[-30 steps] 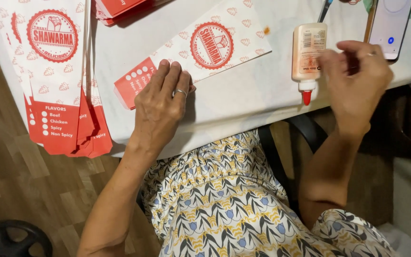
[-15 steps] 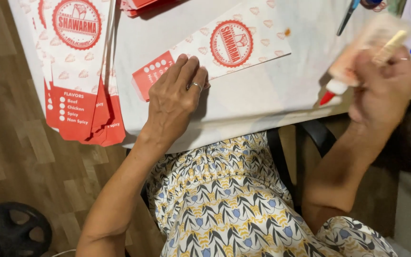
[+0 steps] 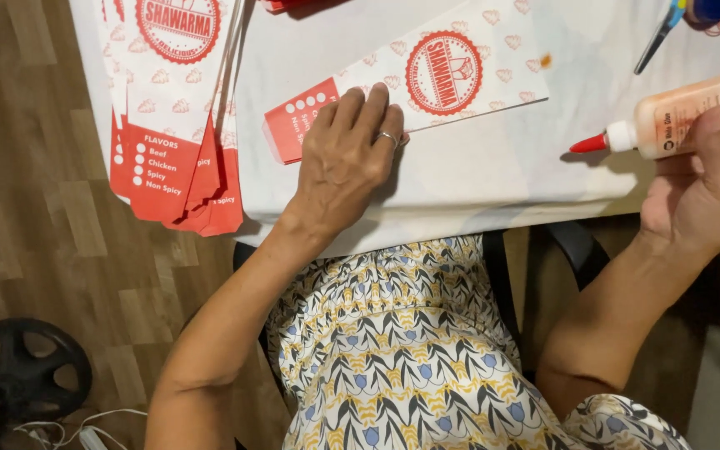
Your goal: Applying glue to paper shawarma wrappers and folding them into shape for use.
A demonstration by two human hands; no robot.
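My left hand (image 3: 346, 162) lies flat, fingers spread, on the red end of a white and red paper sleeve (image 3: 460, 75) that lies on the white table (image 3: 477, 179). A ring sits on one finger. My right hand (image 3: 706, 192) grips a glue bottle (image 3: 685, 117) at the right edge of the view. The bottle lies sideways above the table, its red tip pointing left towards the sleeve, a short gap away from it.
A stack of the same red and white sleeves (image 3: 168, 125) hangs over the table's left edge. Scissors with blue handles (image 3: 668, 25) lie at the top right. A black wheel (image 3: 22, 375) and cables rest on the wooden floor at lower left.
My right hand has tipped the glue bottle from upright, tip down, to lying sideways with the tip pointing left. My left hand has stayed pressed on the sleeve.
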